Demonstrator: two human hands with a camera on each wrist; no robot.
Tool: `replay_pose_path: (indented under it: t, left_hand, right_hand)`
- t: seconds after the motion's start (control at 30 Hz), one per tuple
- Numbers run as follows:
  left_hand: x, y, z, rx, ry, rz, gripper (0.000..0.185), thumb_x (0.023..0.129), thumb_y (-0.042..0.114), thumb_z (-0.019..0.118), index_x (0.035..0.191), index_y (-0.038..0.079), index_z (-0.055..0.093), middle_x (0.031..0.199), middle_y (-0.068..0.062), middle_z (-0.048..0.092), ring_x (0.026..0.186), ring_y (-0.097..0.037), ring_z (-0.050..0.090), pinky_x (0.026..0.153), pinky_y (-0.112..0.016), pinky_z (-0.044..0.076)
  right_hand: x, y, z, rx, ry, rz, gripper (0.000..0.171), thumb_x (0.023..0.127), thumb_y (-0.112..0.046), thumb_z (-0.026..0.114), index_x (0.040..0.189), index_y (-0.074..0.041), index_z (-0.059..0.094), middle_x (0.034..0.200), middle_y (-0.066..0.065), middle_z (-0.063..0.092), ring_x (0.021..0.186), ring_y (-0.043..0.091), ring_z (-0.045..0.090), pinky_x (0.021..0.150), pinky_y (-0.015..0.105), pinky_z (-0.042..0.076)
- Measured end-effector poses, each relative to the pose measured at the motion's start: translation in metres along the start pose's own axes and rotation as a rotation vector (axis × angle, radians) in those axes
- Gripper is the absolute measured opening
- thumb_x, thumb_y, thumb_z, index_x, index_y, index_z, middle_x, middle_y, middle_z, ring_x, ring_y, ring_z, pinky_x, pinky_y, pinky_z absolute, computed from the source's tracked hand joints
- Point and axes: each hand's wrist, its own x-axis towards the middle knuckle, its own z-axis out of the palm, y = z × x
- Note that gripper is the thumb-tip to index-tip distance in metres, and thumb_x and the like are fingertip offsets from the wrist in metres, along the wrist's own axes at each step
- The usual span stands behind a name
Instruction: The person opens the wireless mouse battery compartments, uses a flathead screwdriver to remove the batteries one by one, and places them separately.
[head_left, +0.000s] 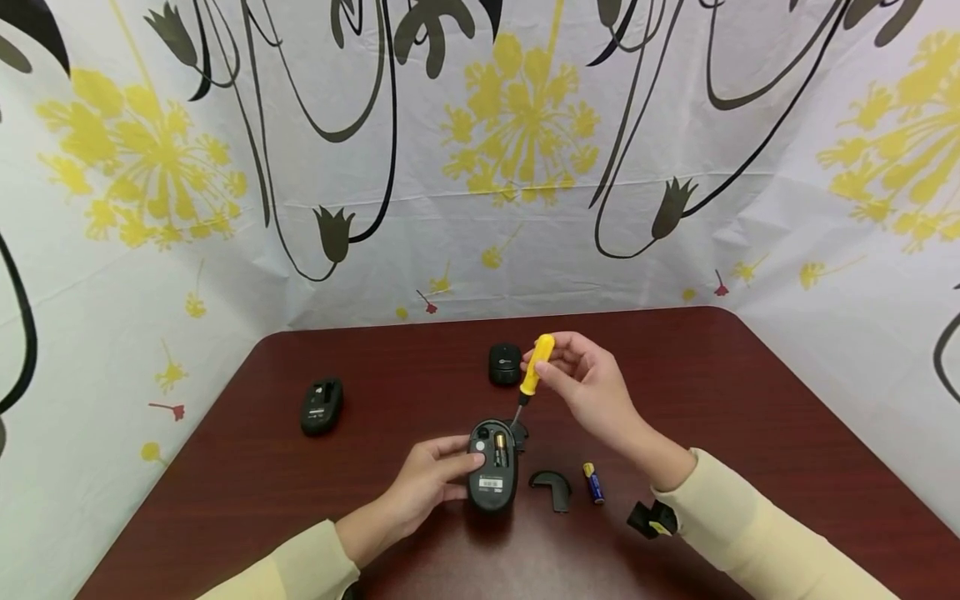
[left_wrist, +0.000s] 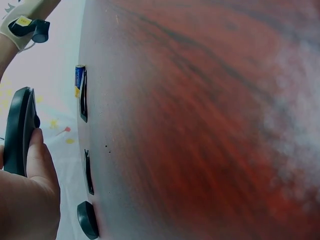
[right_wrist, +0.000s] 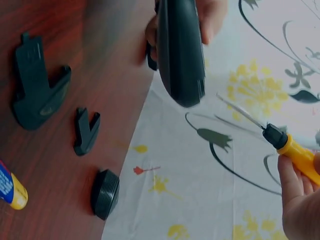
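Left hand (head_left: 420, 492) grips the upturned mouse (head_left: 492, 467) near the table's (head_left: 750, 400) front edge — fingers curled round its side, battery bay exposed. Right hand (head_left: 588, 387) pinches the yellow screwdriver (head_left: 532, 371) — tip just above the mouse. A loose battery (head_left: 593, 482) and cover piece (head_left: 551, 487) lie beside it.

My screwdriver (head_left: 534, 367) had a yellow handle and a black collar. The mouse (head_left: 492, 467) was black, with a gold-ended battery and a white label inside. The loose battery (head_left: 593, 482) was blue and yellow. The bench (head_left: 750, 417) was dark red-brown. The backdrop (head_left: 480, 167) was white, patterned with yellow blooms and black stems. My sleeves (head_left: 750, 533) were cream.
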Motion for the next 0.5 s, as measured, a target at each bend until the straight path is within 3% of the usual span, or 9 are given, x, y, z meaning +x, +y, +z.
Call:
replay_pose_path:
  t: [0.17,0.5]
  left_hand:
    - [-0.001,0.001,0.0,0.004,-0.007,-0.004,0.052,0.091,0.014,0.067,0.134,-0.01,0.05,0.116,-0.02,0.064,0.093,-0.022,0.067,0.074,-0.036,0.058]
    - [-0.001,0.001,0.0,0.011,-0.003,-0.003,0.051,0.091,0.014,0.067,0.133,-0.01,0.05,0.116,-0.019,0.065,0.093,-0.022,0.067,0.075,-0.036,0.058]
  right_hand:
    - [-0.005,-0.001,0.011,-0.057,-0.058,-0.13,0.019,0.092,0.005,0.062,0.111,0.003,0.058,0.104,0.019,0.066,0.088,0.024,0.067,0.076,0.03,0.056]
    - [-0.011,0.0,0.02,-0.113,-0.137,-0.224,0.024,0.089,0.01,0.063,0.11,-0.001,0.058,0.102,0.014,0.067,0.084,0.024,0.068,0.072,0.034,0.058]
